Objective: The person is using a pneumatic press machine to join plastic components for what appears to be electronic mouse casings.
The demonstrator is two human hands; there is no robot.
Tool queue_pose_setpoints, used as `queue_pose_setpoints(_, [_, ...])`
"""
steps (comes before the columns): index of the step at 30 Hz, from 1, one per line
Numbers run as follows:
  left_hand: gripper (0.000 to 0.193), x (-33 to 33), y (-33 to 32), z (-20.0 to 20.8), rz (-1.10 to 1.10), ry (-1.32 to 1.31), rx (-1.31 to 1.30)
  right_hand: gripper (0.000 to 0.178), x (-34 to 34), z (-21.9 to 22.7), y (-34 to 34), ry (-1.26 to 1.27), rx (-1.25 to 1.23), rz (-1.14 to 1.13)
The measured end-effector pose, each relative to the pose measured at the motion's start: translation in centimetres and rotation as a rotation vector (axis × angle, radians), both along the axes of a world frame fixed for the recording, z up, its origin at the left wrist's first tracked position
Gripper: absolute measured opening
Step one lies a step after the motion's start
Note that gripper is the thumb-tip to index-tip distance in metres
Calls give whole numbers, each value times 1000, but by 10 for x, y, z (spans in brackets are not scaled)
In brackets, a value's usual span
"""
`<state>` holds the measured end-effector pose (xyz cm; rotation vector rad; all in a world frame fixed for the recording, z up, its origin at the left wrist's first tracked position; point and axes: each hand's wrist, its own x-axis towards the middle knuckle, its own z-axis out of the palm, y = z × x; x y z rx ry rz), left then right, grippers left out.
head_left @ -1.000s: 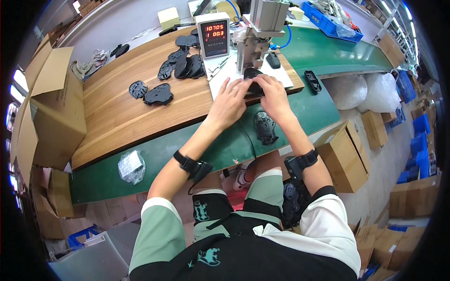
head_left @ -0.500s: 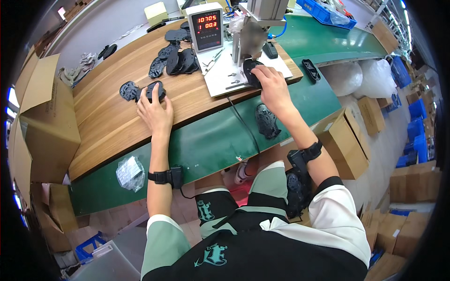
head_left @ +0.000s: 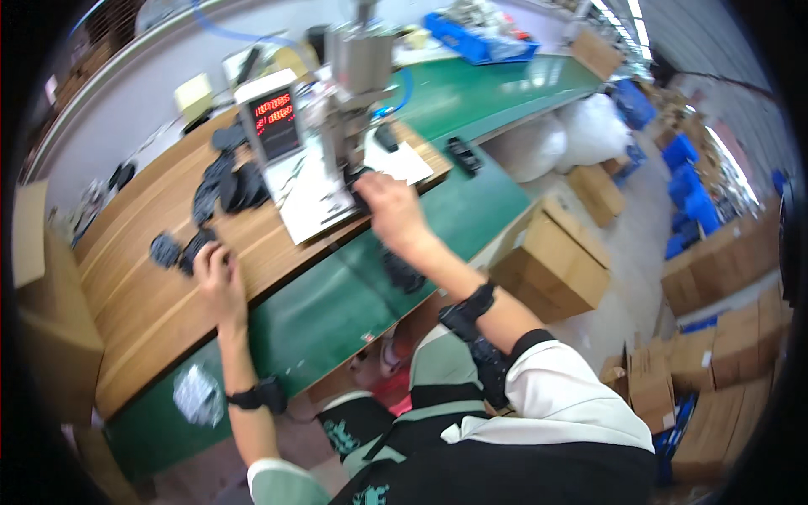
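Observation:
My right hand [head_left: 390, 210] has its fingers closed on a black plastic shell [head_left: 357, 178], held under the head of a metal bench press [head_left: 343, 135]. My left hand [head_left: 220, 278] is on the wooden board with bent fingers gripping the edge of another black plastic shell [head_left: 199, 246]. Just left of that lies a ribbed dark shell piece [head_left: 165, 250]. The white base plate [head_left: 307, 215] of the press carries small metal tools. Motion blur hides the fingertips' exact contact.
A counter box with red digits [head_left: 271, 118] stands beside the press. Several black shells [head_left: 244, 187] lie behind my left hand. Another shell [head_left: 402, 271] rests on the green bench near my right forearm. A clear plastic bag [head_left: 199, 396] lies at front left; cartons [head_left: 551, 252] stand right.
The whole view has shifted and tilted, so bench and press appear further left and lower. My left fingers are more bent at the shell. My right hand stays at the press.

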<state>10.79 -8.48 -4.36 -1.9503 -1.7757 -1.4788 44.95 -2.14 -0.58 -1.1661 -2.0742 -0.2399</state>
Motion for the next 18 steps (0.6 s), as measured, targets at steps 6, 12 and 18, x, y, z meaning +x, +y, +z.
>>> queue_pose_setpoints(6, [40,9,-9,7,-87,187,127,31,-2,8,-9,4,21,-24])
queue_pose_setpoints(12, [46,39,-14,14,-288,142,15,31,-1,6,-8,-25,4,-52])
queue_pose_setpoints(18, [30,18,-10,5,-276,212,-237,29,-1,7,-5,-21,6,-52])
